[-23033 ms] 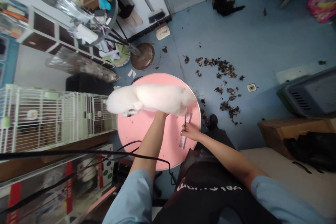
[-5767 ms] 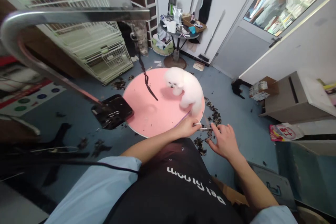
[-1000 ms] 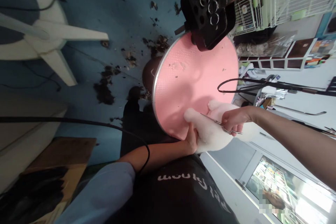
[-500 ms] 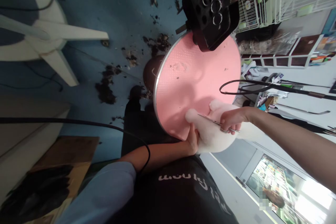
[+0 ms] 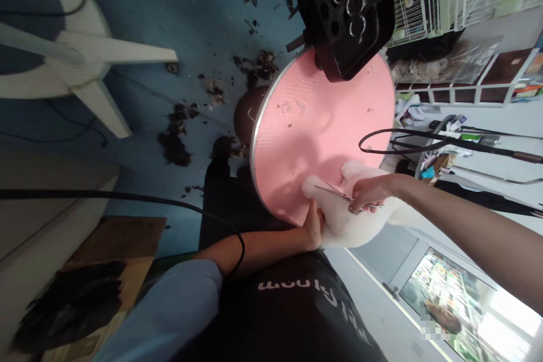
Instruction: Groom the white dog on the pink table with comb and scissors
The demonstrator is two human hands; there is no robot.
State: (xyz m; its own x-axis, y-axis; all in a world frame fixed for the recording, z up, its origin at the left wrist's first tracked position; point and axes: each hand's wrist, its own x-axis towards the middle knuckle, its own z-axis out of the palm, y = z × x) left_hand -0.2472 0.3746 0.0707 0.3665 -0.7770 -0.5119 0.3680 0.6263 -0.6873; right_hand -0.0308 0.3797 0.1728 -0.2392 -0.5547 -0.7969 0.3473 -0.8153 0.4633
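Note:
A white, fluffy dog (image 5: pixel 354 229) stands on a round pink tabletop (image 5: pixel 322 124); its head cannot be made out. My left hand (image 5: pixel 314 228) is closed round one of its legs, just behind the rounded white paw (image 5: pixel 313 185). Long metal scissors (image 5: pixel 333 192) are in my right hand (image 5: pixel 368 192), fingers in and around the handle rings. The blades lie along the fur of the held leg, tips close to the paw. Whether the blades are parted is hard to see. Another furry leg (image 5: pixel 351 169) shows beyond my right hand.
A black tool holder (image 5: pixel 345 17) with round holes overhangs the table's far side. A black loop (image 5: pixel 373 141) hangs near the dog. Dark hair clumps (image 5: pixel 176 147) litter the blue floor. A white chair base (image 5: pixel 91 56) stands at left, and a black cable (image 5: pixel 169 202) crosses my left arm.
My right hand and the scissors have shifted slightly left along the leg, tips nearer the paw. My left hand keeps its hold. The whole view has slid a little.

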